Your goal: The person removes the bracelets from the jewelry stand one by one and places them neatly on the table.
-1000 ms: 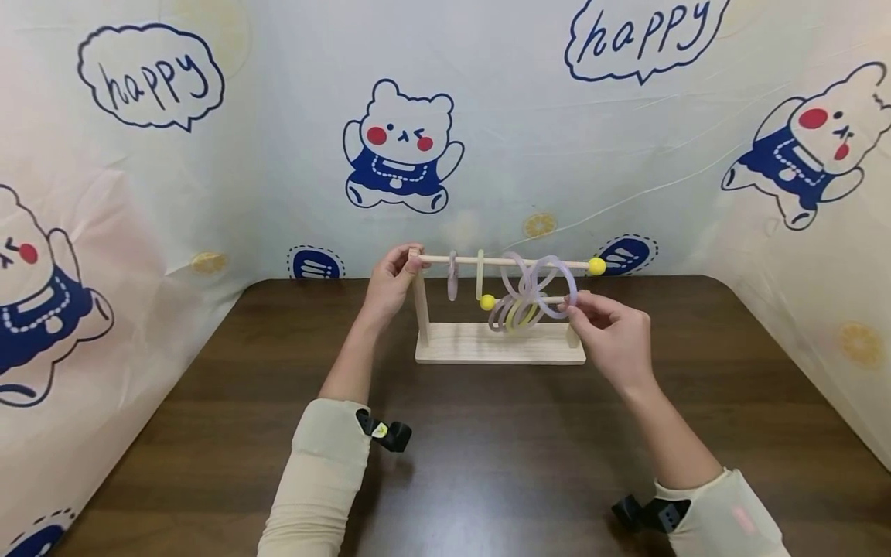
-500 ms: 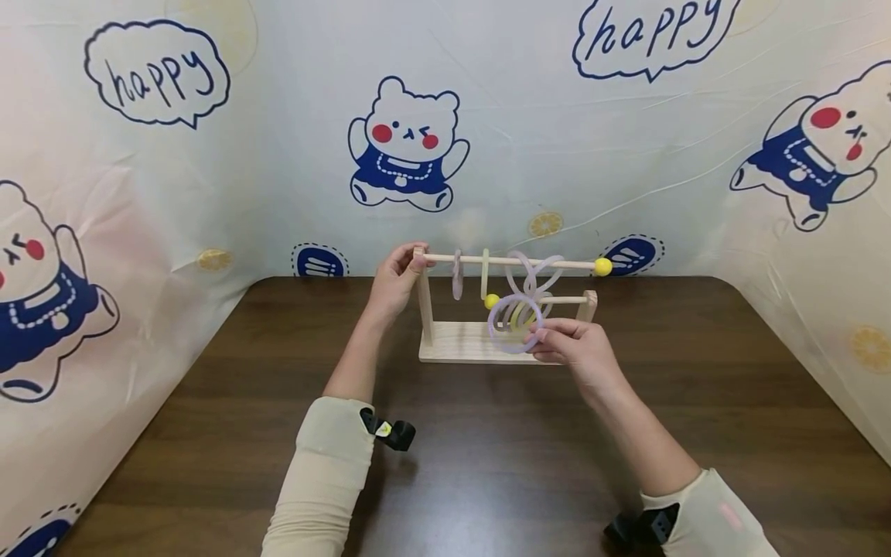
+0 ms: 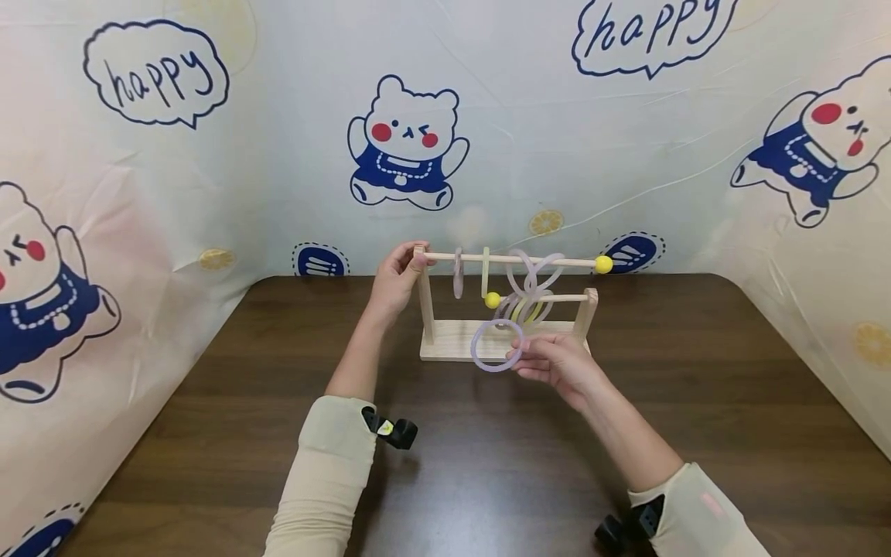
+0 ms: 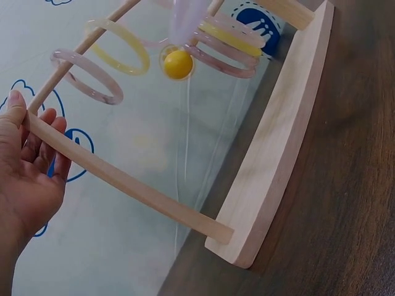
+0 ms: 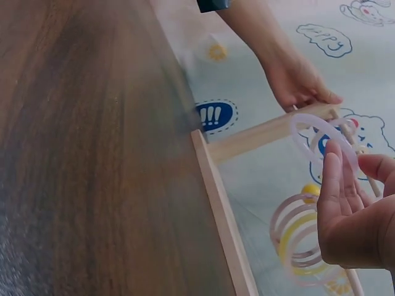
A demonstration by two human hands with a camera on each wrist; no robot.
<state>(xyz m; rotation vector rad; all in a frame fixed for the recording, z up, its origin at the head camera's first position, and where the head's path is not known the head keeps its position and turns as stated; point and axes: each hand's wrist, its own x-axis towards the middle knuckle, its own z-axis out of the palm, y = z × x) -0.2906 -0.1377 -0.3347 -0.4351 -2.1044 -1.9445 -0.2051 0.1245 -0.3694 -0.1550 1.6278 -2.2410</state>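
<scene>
A wooden stand [image 3: 445,342] has an upper rod [image 3: 581,264] and a lower rod [image 3: 569,298], each tipped with a yellow ball [image 3: 603,264]. My left hand [image 3: 392,288] holds the top of the left post [image 4: 117,176], thumb in front. Between the thumb and fingers of my right hand [image 3: 562,368], a pale purple ring [image 3: 475,350] is pinched in front of the base, off both rods. From the upper rod hang a mauve ring [image 3: 458,282], a pale yellow ring [image 4: 102,52] and lilac rings farther right. Several mauve and yellow rings [image 5: 284,243] cluster on the lower rod.
The stand is on a dark brown wooden table [image 3: 459,464]. Close behind the table's far edge hangs a pale cloth [image 3: 278,155] printed with bears and lettering. Black wrist cameras [image 3: 397,433] stick out from both sleeves.
My right hand has drawn the purple ring from the lower rod's right part leftward past its ball end, then down and toward me. My left hand stays on the post.
</scene>
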